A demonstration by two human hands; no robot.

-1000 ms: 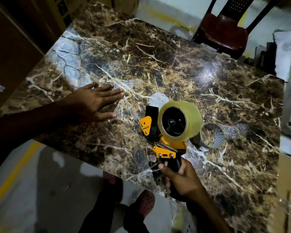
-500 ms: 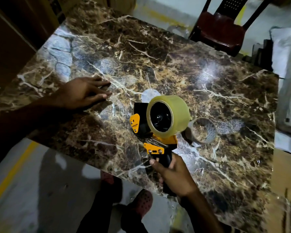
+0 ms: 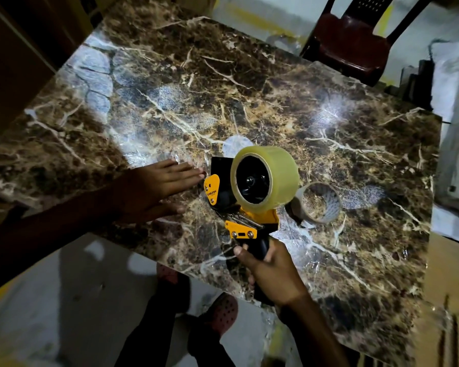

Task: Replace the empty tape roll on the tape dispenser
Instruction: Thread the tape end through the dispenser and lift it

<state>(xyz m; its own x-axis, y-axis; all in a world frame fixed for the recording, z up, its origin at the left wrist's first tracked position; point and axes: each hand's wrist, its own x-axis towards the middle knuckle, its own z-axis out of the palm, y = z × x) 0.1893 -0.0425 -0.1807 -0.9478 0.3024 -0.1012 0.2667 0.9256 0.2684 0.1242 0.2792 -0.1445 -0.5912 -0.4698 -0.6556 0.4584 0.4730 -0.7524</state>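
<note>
A black and yellow tape dispenser (image 3: 224, 193) stands on the marble table (image 3: 249, 88) with a full roll of clear tape (image 3: 281, 173) mounted on its wheel. My right hand (image 3: 273, 276) is closed around the dispenser's black handle at the table's near edge. My left hand (image 3: 154, 190) lies flat on the table, fingers stretched out, fingertips just left of the dispenser's yellow front guard. The empty cardboard tape core (image 3: 319, 203) lies on the table right of the dispenser, apart from both hands.
A dark red chair (image 3: 353, 41) stands beyond the table's far right corner. Pale sheets and boxes (image 3: 456, 144) sit off the right edge. Cardboard (image 3: 451, 308) lies at lower right. My feet in clogs (image 3: 217, 313) show below the near edge.
My left hand slid right across the table and now lies close to the dispenser's front. The right hand keeps its grip on the handle; the dispenser barely moved.
</note>
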